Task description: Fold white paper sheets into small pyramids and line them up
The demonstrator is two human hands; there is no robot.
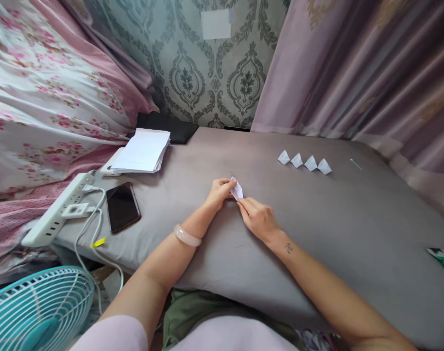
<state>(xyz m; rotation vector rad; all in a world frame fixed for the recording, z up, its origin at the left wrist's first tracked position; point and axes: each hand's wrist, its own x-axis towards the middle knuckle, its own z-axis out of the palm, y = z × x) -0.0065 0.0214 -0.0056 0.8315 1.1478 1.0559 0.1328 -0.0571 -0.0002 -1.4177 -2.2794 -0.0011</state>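
A small piece of folded white paper [237, 189] is held up between both hands, above the middle of the grey-covered surface [214, 151]. My left hand [222, 190] pinches it from the left, thumb on its upper part. From the lower right, my right hand [257, 218] grips its bottom corner between thumb and fingers. Parts of the fingers behind the paper are hidden. To the right and farther back, several folded white paper pieces [310, 163] with pointed tops stand in a slanting row, apart from the hands.
At the back left lies a stack of white paper [141, 151] beside a black cloth-like item [166, 127]. A phone [123, 207], a power strip [61, 209] with cables, and a teal fan [42, 309] are on the left. A thin white stick [356, 164] lies far right, a green item [443, 260] nearer.
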